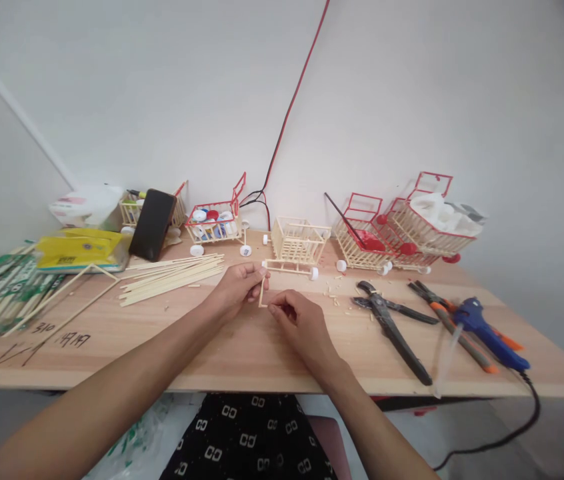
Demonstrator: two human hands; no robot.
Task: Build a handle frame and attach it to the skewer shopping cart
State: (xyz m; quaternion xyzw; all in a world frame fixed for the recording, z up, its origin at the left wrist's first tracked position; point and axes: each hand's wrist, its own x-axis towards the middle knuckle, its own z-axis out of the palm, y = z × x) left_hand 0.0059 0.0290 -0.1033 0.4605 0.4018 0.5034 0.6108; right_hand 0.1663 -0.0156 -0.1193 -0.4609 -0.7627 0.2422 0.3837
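Note:
My left hand [246,283] is closed on the upper end of a small L-shaped piece of thin wooden sticks [262,295]. Its short lower leg runs to the fingertips of my right hand [296,315], which pinch its end. Just behind my hands stands an unpainted miniature stick cart [298,241] with white wheels. A bundle of loose wooden sticks [175,277] lies left of my left hand. Tiny cut stick bits [335,293] are scattered to the right of the cart.
Pruning shears [387,327], pliers [455,327] and a blue glue gun [489,333] with a cord lie at right. Red-trimmed carts [215,223] line the wall. At left are a black phone [153,223], a yellow packet [79,250] and bagged sticks [12,287].

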